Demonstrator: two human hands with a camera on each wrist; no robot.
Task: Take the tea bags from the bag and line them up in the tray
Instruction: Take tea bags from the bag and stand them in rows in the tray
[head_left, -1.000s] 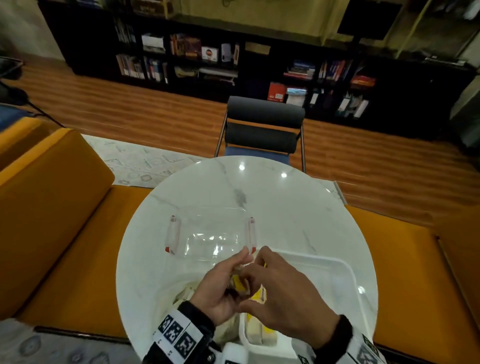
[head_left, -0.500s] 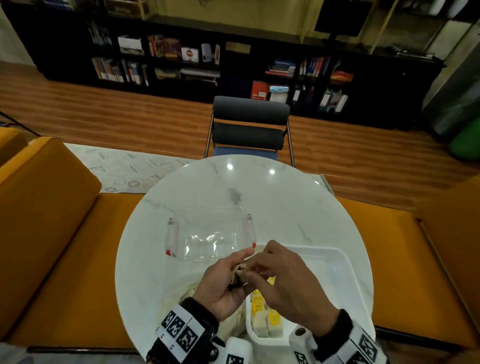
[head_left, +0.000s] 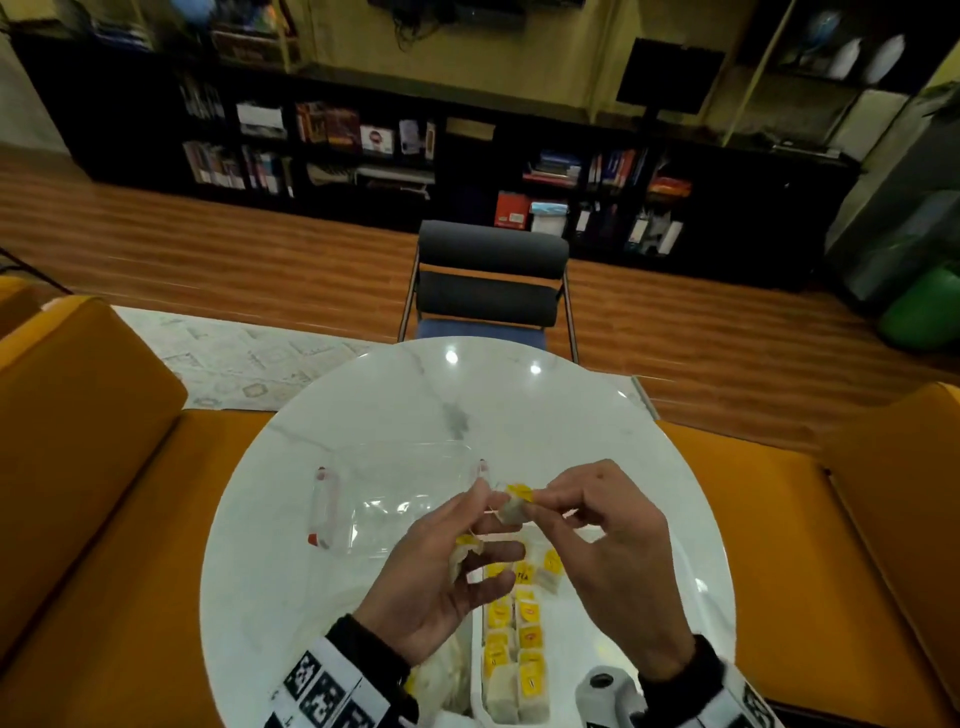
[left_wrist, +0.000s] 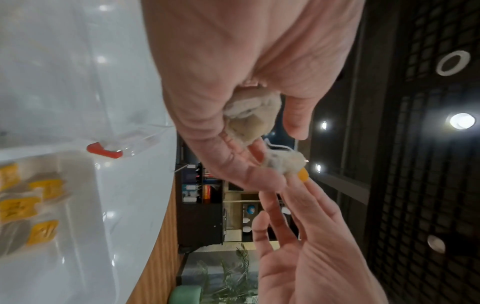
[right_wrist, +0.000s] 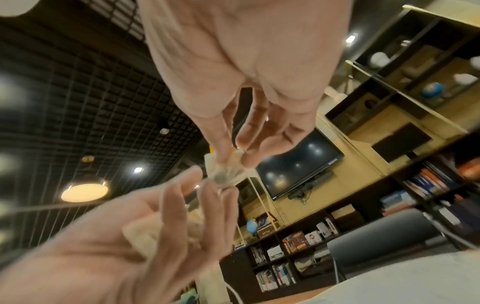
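Right hand (head_left: 602, 551) pinches a tea bag (head_left: 514, 506) at thumb and fingertips, raised above the white tray (head_left: 670, 582); left hand (head_left: 441, 566) sits close beside it, fingers loosely curled round more tea bags (left_wrist: 249, 117) in the palm. Below them, yellow-tagged bags (head_left: 514, 639) lie in rows in the tray's near-left part. Clear lid (head_left: 395, 504) lies just left on the round marble table (head_left: 415, 395), crumpled plastic bag (head_left: 441, 680) at the near edge.

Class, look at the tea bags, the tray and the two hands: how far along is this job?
Partly done. Done: two rows of tea bags already lie in the white tray. In hand: the right hand pinches one tea bag above the table, and the left hand holds another bag in its grip. Left: placing both; much of the tray is bare.
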